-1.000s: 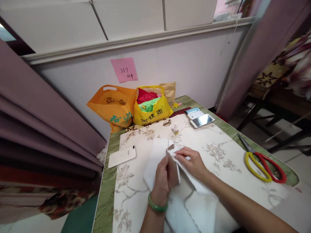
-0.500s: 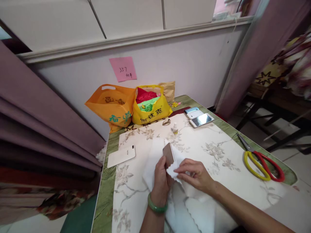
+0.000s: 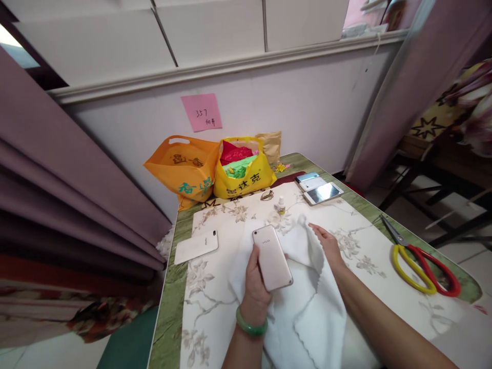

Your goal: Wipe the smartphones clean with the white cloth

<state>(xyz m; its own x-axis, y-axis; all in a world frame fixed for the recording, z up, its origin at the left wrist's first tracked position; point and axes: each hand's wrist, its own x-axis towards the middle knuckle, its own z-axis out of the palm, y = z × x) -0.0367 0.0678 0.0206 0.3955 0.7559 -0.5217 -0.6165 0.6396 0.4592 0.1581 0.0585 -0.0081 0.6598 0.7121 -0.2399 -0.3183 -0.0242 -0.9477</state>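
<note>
Left hand has its fingers wrapped around the sides of a pinkish-gold vivo phone, back facing up, held over the middle of the desk. Right hand's fingers are pinching the scalloped edge of a white cloth next to it. Small bottle stands just past the phone. White phone lies by the left edge, red-and-yellow scissors along the right edge, and an orange bag sits at the far left corner.
</note>
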